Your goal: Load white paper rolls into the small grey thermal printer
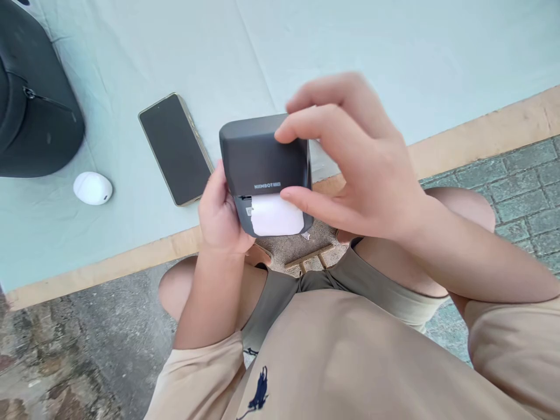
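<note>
Pale green cloth [394, 52] covers the low table in front of me, its wooden edge [481, 134] running above grey paving. Over that edge, above my knees, I hold a dark grey label printer [258, 154]. My left hand [221, 219] grips it from the left side and beneath, palm against its lower left corner; most of those fingers are hidden behind the body. My right hand [350, 157] comes over from the right, fingers spread apart: the index fingertip rests on the printer's top right edge, the thumb presses beside the white label paper [275, 214] showing at the front slot. On the cloth to the left lie a black phone [175, 149] face up, a small white oval case [92, 188], and a black bag [30, 99] at the corner.
</note>
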A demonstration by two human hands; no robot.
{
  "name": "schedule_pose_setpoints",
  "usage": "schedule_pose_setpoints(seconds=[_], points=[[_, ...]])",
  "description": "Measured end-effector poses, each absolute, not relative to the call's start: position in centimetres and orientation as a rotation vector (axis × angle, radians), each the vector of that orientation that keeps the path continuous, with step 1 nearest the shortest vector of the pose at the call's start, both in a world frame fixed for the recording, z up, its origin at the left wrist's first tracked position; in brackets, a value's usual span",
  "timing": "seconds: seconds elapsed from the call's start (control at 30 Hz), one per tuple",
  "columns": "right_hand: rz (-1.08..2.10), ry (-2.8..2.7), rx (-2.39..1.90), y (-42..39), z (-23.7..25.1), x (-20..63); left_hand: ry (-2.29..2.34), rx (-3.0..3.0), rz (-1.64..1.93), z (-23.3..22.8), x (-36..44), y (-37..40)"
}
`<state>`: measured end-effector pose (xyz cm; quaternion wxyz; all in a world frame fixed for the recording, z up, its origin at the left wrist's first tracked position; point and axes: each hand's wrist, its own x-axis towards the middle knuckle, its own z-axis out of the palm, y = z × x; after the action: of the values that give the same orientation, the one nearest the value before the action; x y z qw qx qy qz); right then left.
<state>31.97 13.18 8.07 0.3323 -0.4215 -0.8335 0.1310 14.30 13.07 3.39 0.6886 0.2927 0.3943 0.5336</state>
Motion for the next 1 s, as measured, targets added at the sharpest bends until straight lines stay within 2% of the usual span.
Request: schedule_pose_setpoints(seconds=[0.1, 0.23, 0.3, 0.4, 0.57, 0.7, 1.0], points=[[0.209, -2.032, -1.237, 13.0, 8.7, 32.2, 0.816, 0.724, 1.176, 3.5, 14.3, 13.1], [0.451, -1.865, -1.377, 12.8, 9.4, 32.5, 0.776, 0.745, 1.053, 3.2, 13.9, 12.9], [0.455, -1.845, -1.319, 13.0, 9.4, 32.5, 0.78, 0.73, 1.046, 3.1, 13.8, 12.8], [0.342, -2.067, -1.384, 13.5, 9.1, 32.0, 0.752, 0.741, 1.049, 3.0, 13.8, 12.7], [0.308, -2.408, -1.903, 13.9, 9.7, 30.7, 0.72, 0.8, 1.043, 2.9, 13.9, 12.6], [0.244, -2.449, -1.878, 13.6, 9.5, 30.6, 0.707, 0.835, 1.05, 2.8, 13.9, 12.6], [0.322, -2.523, -1.697, 13.9, 9.2, 31.0, 0.707, 0.786, 1.043, 2.6, 13.9, 12.4]])
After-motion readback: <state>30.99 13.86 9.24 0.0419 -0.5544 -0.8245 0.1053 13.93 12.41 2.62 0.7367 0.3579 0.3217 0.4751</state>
